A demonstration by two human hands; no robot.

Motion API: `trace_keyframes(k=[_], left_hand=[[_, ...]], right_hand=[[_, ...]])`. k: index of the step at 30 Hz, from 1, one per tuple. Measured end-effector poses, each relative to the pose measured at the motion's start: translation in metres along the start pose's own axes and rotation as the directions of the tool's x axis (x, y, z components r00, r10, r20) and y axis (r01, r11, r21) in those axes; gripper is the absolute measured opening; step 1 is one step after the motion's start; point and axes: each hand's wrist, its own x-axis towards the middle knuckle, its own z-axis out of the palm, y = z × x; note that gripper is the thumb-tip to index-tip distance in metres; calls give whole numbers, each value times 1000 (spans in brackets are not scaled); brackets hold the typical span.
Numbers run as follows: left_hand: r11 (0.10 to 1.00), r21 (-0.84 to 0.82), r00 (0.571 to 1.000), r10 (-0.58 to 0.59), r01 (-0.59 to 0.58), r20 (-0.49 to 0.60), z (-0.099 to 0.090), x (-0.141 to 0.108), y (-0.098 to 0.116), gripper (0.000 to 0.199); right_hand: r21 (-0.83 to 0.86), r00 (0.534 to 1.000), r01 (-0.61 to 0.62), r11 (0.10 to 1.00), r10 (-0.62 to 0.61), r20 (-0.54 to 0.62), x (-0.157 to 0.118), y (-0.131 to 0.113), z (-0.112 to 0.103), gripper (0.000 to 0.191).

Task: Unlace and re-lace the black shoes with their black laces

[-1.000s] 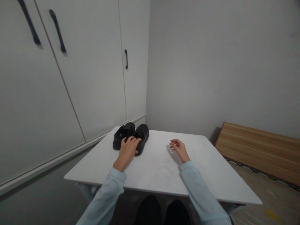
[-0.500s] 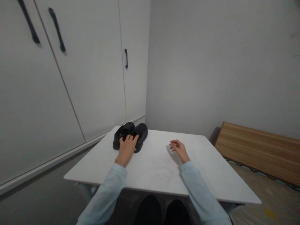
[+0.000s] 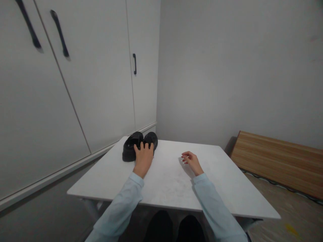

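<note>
A pair of black shoes stands side by side at the far left corner of the white table. My left hand is on the rear of the right shoe, its fingers spaced and bent over it; the hand hides the heel. Just left of those fingers is the left shoe, upright with its opening showing. My right hand hovers low over the table's middle, casting a shadow. Its fingers are loosely curled and apart, with nothing seen in them.
White cabinet doors with black handles line the left side. A grey wall rises behind the table. On the right, a wood-grain board leans beside the wall, with a dark cable along its lower edge. My knees are under the table's front edge.
My left hand has moved right, from between the two shoes onto the rear of the right shoe. The shoes look slightly turned and straighter. My right hand stays nearly still.
</note>
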Motion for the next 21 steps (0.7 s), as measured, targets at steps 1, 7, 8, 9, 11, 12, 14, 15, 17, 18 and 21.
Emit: trace_keyframes(k=[1, 7, 8, 9, 11, 12, 14, 15, 17, 18, 21], left_hand=[[999, -36, 1000, 19, -20, -14, -3, 1, 6, 52], [936, -252, 957, 275, -245, 91, -15, -1, 50, 34], [914, -287, 939, 328, -287, 107, -14, -2, 58, 32], [889, -322, 918, 379, -326, 117, -13, -3, 64, 31], [841, -382, 882, 456, -383, 118, -6, -7, 76, 30], [824, -402, 872, 477, -400, 111, -1, -9, 81, 31], [808, -426, 863, 494, -408, 110, 11, -13, 88, 34], [805, -432, 859, 498, -408, 117, 17, -15, 90, 34], [798, -452, 848, 509, -400, 148, 28, -17, 91, 30], [791, -470, 842, 514, -392, 163, 32, -18, 91, 27], [775, -519, 839, 513, -362, 181, 39, -18, 88, 23]], right_hand=[[-1, 1000, -1, 1000, 1, 2, 0, 0, 0, 26], [-29, 1000, 5, 1000, -4, 12, 0, -2, 1, 23], [-35, 1000, 9, 999, -8, 19, 0, -2, 1, 23], [-42, 1000, 15, 999, -14, 26, 0, -2, 1, 23], [-58, 999, 30, 998, -28, 41, -1, -1, 2, 22], [-69, 998, 40, 997, -37, 51, -1, -1, 2, 21], [-107, 995, 63, 992, -55, 77, -2, -1, 3, 18], [-139, 994, 75, 987, -62, 93, -2, 0, 3, 16], [-230, 988, 110, 967, -83, 127, -4, 0, 3, 13], [-285, 985, 137, 949, -99, 144, -4, 0, 3, 12], [-432, 962, 247, 867, -166, 217, -6, 2, 3, 14]])
